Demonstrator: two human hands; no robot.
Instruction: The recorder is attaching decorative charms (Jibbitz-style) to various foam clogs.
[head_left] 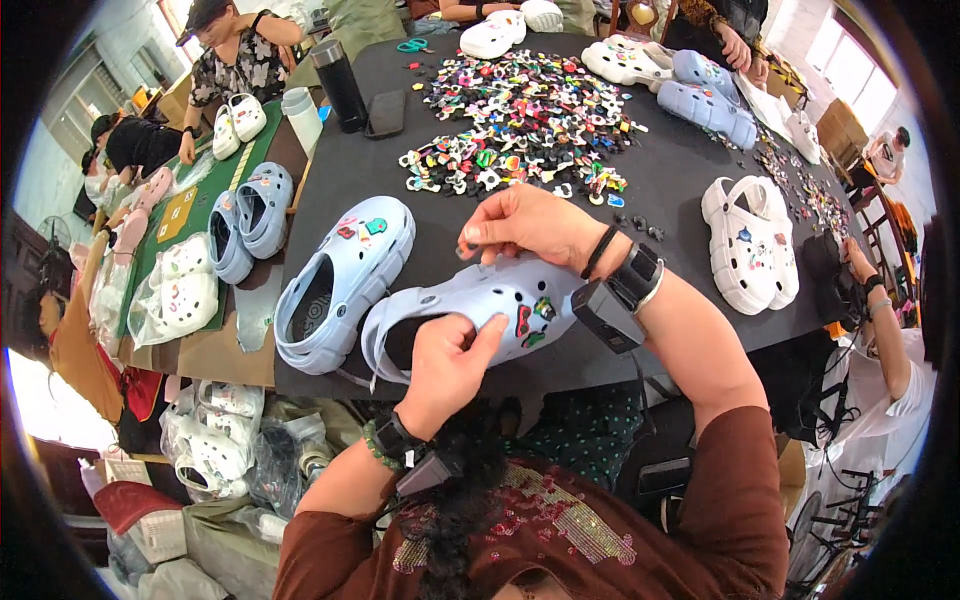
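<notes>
A light blue clog (480, 290) lies tilted at the table's near edge, its toe to the right. My left hand (450, 360) grips its near side, thumb pressed on the upper. Several colourful charms (524, 320) sit in the holes near its toe. Just above the clog's far side, my right hand (530, 225) pinches a small dark shoe charm (473, 244), mostly covered by the fingers. To the left rests a matching light blue clog (385, 235) with charms on its upper. Beyond my right hand spreads a heap of loose, many-coloured charms (520, 120).
White clogs (752, 245) stand to the right, blue clogs (708, 112) at the far right. A black bottle (340, 85) and a phone (386, 114) are at the far left. More clogs (262, 215) line the green-topped table (200, 195). Other people work around the tables.
</notes>
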